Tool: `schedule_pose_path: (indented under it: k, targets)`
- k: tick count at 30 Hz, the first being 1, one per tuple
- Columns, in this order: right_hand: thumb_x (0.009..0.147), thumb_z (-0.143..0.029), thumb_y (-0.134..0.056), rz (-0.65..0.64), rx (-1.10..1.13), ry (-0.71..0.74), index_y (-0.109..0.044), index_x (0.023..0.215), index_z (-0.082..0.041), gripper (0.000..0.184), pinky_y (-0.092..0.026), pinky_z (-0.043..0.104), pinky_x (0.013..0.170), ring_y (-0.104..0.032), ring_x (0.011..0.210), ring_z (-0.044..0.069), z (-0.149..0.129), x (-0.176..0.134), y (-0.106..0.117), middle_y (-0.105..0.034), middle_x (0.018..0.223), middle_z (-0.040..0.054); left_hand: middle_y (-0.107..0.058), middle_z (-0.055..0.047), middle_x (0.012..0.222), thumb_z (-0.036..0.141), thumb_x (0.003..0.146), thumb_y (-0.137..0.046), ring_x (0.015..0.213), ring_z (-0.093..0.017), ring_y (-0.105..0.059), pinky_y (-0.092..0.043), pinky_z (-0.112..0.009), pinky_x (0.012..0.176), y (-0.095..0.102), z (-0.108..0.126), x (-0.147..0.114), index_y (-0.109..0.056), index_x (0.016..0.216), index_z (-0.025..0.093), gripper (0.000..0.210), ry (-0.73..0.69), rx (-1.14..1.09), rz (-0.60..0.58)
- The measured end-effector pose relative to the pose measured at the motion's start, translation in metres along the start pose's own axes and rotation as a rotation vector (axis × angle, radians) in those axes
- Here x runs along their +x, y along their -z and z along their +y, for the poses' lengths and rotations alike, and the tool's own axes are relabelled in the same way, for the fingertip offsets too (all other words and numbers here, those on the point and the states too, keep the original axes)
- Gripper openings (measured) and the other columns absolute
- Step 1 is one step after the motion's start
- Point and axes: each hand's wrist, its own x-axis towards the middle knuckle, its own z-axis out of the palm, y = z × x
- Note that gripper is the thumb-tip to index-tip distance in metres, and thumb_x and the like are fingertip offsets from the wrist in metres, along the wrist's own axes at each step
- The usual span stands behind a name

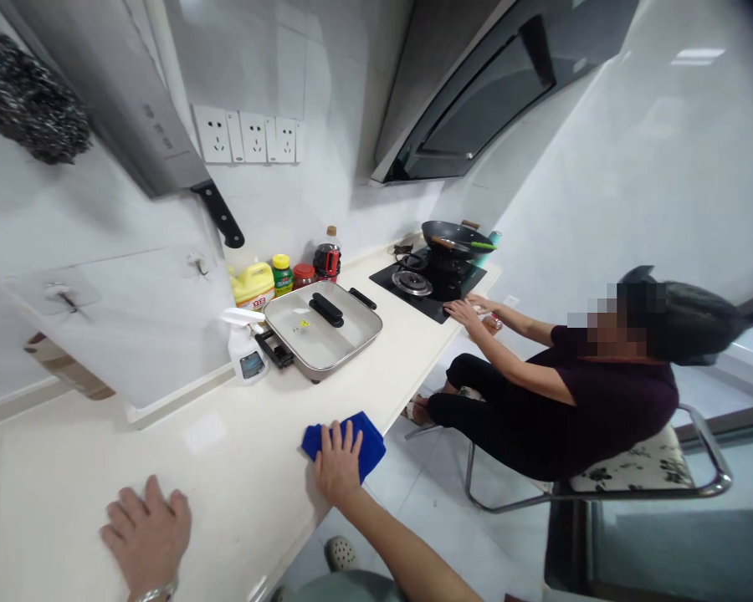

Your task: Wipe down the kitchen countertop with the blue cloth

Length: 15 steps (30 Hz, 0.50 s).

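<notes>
My left hand (147,535) lies open on the cream countertop (238,493), palm down with the fingers apart. It holds nothing. Farther right, my right hand (339,464) grips a folded blue cloth (370,447) from above and presses it to the counter near its front edge. Part of the cloth is hidden under the palm and fingers. Beyond the cloth stands a square electric pan (289,334) with a lid and black handles, apart from both hands. A white spray bottle (244,347) is upright at its left.
Behind the pan are a yellow jug (254,284), a green jar (282,274), a red-lidded jar (304,276) and a dark bottle (330,255). A wok (455,238) sits on the black stove (382,280). A seated person (615,410) rests both hands by the stove. A cleaver (144,109) hangs upper left.
</notes>
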Motion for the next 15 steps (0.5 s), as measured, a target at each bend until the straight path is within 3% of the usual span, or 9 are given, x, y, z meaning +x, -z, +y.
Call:
schedule_pose_path:
  k: [5, 8, 12, 15]
  targets:
    - [0.097, -0.047, -0.039, -0.154, 0.121, 0.464, -0.029, 0.155, -0.022, 0.064, -0.008, 0.07, 0.118, -0.005, 0.151, 0.04, -0.051, -0.017, 0.008, -0.022, 0.164, 0.0106, -0.034, -0.029, 0.152, 0.034, 0.082, -0.045, 0.14, -0.05, -0.027, -0.031, -0.073, 0.102, -0.003, -0.003, -0.002, -0.044, 0.142, 0.007, 0.066, -0.007, 0.04, 0.045]
    - [0.098, -0.049, -0.039, -0.162, 0.208, 0.643, -0.025, 0.156, -0.025, 0.064, -0.011, 0.065, 0.121, -0.009, 0.151, 0.033, -0.067, -0.028, 0.004, -0.023, 0.164, 0.0066, -0.031, -0.03, 0.153, 0.034, 0.089, -0.039, 0.145, -0.048, -0.022, -0.026, -0.072, 0.109, -0.006, -0.008, -0.003, -0.046, 0.14, 0.003, 0.06, 0.012, 0.018, 0.035]
    - [0.099, -0.033, -0.036, 0.024, 0.292, 0.602, -0.034, 0.152, -0.02, 0.055, -0.011, 0.061, 0.122, -0.028, 0.147, 0.025, -0.048, -0.036, -0.015, -0.042, 0.154, 0.0102, -0.045, -0.03, 0.145, 0.039, 0.097, -0.029, 0.146, -0.044, -0.025, -0.025, -0.068, 0.115, -0.013, -0.005, -0.019, -0.056, 0.131, 0.002, 0.057, -0.015, -0.061, -0.019]
    - [0.096, -0.02, -0.03, 0.153, 0.344, 0.43, -0.044, 0.145, -0.018, 0.052, -0.03, 0.053, 0.118, -0.041, 0.139, 0.022, -0.018, -0.033, -0.03, -0.054, 0.143, 0.0113, -0.047, -0.02, 0.148, 0.037, 0.098, -0.032, 0.145, -0.034, -0.033, -0.03, -0.057, 0.119, -0.021, 0.017, -0.045, -0.06, 0.128, 0.013, 0.047, -0.218, -0.225, -0.154]
